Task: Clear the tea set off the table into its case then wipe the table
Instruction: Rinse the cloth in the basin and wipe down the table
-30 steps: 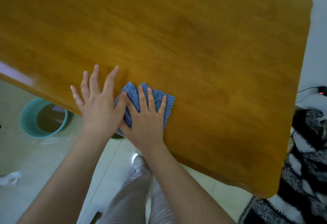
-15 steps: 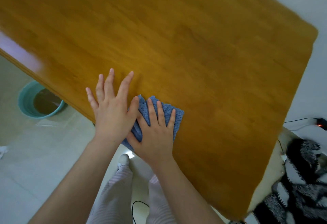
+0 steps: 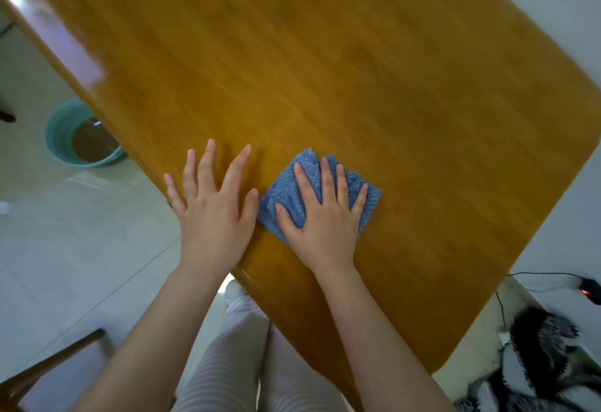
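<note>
Wipe step: your R hand flat, fingers spread, presses blue cloth by near edge of table, L hand flat alongside; keep pressure even, overlap strokes twd far edge.

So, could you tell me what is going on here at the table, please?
A person is wiping the wooden table. Their right hand presses flat on a folded blue cloth near the table's near edge, fingers spread. The left hand lies flat on the bare wood just beside the cloth, at the edge. A teal basin holding what looks like brownish water stands on the floor to the left of the table.
</note>
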The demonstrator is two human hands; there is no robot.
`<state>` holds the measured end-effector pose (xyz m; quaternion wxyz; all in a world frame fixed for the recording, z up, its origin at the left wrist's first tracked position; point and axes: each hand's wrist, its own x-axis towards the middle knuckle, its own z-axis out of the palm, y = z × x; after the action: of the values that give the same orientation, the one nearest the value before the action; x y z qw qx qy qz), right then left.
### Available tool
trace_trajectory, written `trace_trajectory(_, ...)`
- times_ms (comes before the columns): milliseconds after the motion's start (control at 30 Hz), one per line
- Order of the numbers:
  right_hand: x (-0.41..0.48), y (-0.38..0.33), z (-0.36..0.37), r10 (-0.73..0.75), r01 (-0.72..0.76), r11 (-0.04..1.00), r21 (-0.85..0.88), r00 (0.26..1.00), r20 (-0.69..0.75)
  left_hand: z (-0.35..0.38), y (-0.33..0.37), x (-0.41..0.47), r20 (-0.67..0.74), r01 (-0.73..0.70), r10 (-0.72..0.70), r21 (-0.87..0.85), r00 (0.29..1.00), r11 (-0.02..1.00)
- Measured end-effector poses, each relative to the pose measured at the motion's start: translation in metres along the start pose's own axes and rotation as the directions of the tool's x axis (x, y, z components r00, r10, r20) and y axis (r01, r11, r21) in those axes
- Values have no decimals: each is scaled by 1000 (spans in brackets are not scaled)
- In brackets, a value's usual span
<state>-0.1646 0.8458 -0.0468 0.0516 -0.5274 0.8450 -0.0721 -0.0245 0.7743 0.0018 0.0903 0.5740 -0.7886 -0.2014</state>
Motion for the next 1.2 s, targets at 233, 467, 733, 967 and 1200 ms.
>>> trace_trajectory(233, 25, 31, -6, 41, -41, 999, -19, 999, 8, 3, -5, -5, 26, 13, -12, -7, 1000, 1000)
trace_trajectory(467, 67, 59, -10, 103, -102, 994, -24, 995, 9, 8, 6, 3, 27, -20, 20, 4, 999, 1000)
trace_trajectory(733, 114, 90, -16, 82, -82, 996, -20, 997, 12, 23, 42, 15, 0, 9, -9, -15, 1000, 1000)
trace_trajectory(967, 143, 115, -18, -21, 21, 999, -26, 1000, 6, 40, 87, 30, -81, 101, -103, -26, 991, 995)
trace_trajectory(1200, 165, 139, -23, -81, 81, 997, -12, 997, 6, 50, 119, 33, -130, 155, -156, -14, 979, 988)
